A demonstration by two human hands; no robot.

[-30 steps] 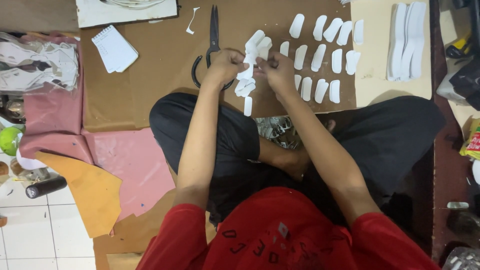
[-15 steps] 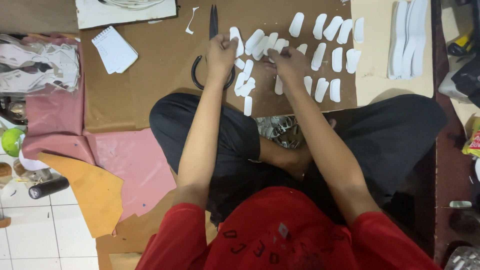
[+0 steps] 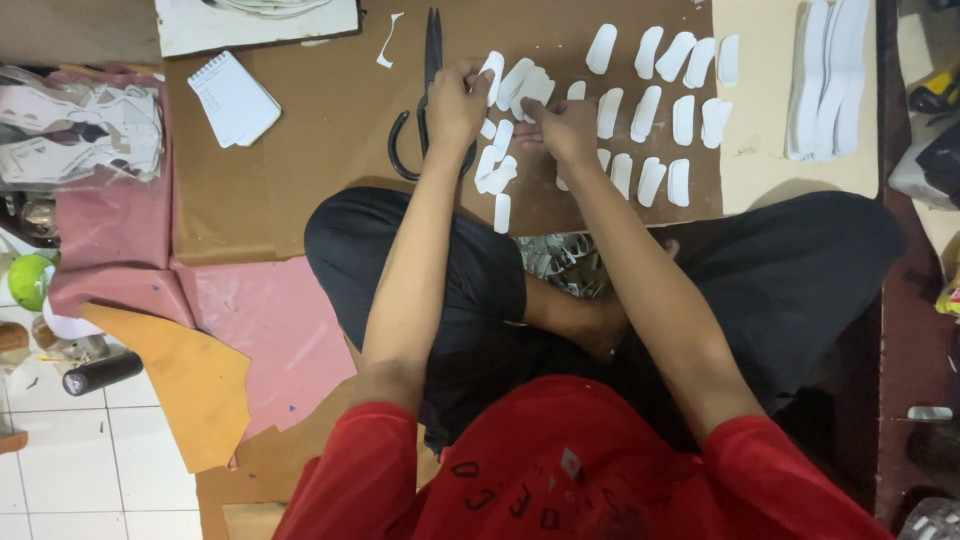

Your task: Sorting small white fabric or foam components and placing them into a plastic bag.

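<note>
Two bare hands are at work, the left hand (image 3: 455,105) and the right hand (image 3: 565,125). One pair of black-handled scissors (image 3: 425,95), one white spiral notepad (image 3: 235,98), one black cylindrical bottle (image 3: 102,371). About twenty small white oblong cut-outs (image 3: 651,110); overlaps prevent an exact count.

Single head view, steeply downward, probably fairly near the cardboard sheet (image 3: 300,170).

Both hands, the left hand (image 3: 455,105) and right hand (image 3: 565,125), cover part of the white cut pieces (image 3: 520,88), so their grip is unclear. The scissors (image 3: 425,100) lie partly under the left wrist. The top edge crops the white board (image 3: 260,20).
</note>
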